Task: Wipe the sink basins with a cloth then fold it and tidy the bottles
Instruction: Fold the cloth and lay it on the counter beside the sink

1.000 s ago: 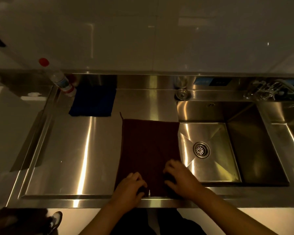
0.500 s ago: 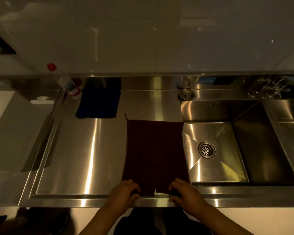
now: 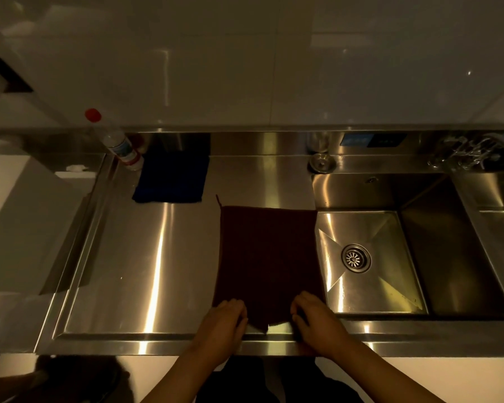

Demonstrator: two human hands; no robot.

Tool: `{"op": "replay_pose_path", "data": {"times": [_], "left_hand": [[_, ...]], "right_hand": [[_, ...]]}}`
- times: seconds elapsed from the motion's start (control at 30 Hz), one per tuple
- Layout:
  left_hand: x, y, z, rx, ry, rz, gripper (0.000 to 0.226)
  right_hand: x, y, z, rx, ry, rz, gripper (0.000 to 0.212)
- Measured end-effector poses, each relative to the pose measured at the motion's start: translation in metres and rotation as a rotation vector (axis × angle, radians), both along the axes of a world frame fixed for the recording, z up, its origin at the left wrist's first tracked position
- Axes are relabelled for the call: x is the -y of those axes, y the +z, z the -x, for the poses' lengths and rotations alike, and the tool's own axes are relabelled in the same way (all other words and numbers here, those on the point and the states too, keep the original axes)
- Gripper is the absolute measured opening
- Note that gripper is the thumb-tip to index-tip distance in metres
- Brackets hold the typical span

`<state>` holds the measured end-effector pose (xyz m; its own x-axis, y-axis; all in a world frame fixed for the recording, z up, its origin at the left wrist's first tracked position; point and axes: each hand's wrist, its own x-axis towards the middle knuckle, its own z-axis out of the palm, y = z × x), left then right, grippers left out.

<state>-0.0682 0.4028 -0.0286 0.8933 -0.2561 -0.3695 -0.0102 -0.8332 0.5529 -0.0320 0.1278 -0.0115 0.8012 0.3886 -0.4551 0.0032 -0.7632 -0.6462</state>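
Student: Cloth [image 3: 268,257], position?

Tutor: Spread flat on counter [image 3: 128,271], dark red, right edge along left rim of basin [image 3: 448,257]. Near edge at counter lip, with a small notch or tuck showing between hands.

Student: Grip?

Tutor: Left hand [image 3: 221,324] curled onto near left corner, right hand [image 3: 317,324] curled onto near right corner. Apparently pinching fabric on both sides, fingertips too dark for certainty.

Student: Step, by judgement?

Tutor: Start of fold, near edge towards far edge. Bottles not yet tidied.

Student: Likely faults?

Tutor: Skewed fold, from raising one corner ahead of the other. Right edge dropping into basin, from drifting right during lift. Sliding of whole cloth on smooth steel, from dragging instead of lifting. Lost corner, from pinching too little fabric. Bunched middle, from unsupported sag between hands.

Student: Nearby hazards?

Tutor: Few. Bottle [image 3: 120,146] with red cap, far left, just beside blue cloth [image 3: 172,178], well apart from both hands. Unlikely to be knocked during this fold.
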Motion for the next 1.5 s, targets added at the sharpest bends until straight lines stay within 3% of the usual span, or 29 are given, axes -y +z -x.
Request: {"op": "replay_pose_path", "data": {"times": [0.43, 0.67, 0.93, 1.13, 1.37, 1.5], "left_hand": [[-0.006, 0.016, -0.104, -0.015, 0.027, 0.029, 0.012], [-0.013, 0.020, -0.175, -0.227, 0.040, 0.202, 0.024], [-0.021, 0.019, -0.248, -0.120, 0.027, 0.143, 0.033], [-0.019, 0.017, -0.286, -0.058, -0.003, 0.110, 0.028], [-0.015, 0.009, -0.305, 0.096, 0.070, 0.030, 0.033], [-0.018, 0.010, -0.281, 0.210, 0.076, -0.010, 0.032]], "right_hand": [[-0.001, 0.018, -0.074, 0.053, -0.033, 0.017, 0.005], [-0.003, 0.027, -0.140, -0.007, -0.090, -0.059, 0.007], [-0.008, 0.030, -0.213, -0.078, -0.176, -0.105, 0.009], [-0.007, 0.026, -0.258, -0.132, -0.193, -0.097, 0.023], [-0.006, 0.006, -0.270, 0.011, -0.211, 0.005, 0.031], [0.007, 0.000, -0.251, 0.263, -0.137, 0.082, 0.035]]}}
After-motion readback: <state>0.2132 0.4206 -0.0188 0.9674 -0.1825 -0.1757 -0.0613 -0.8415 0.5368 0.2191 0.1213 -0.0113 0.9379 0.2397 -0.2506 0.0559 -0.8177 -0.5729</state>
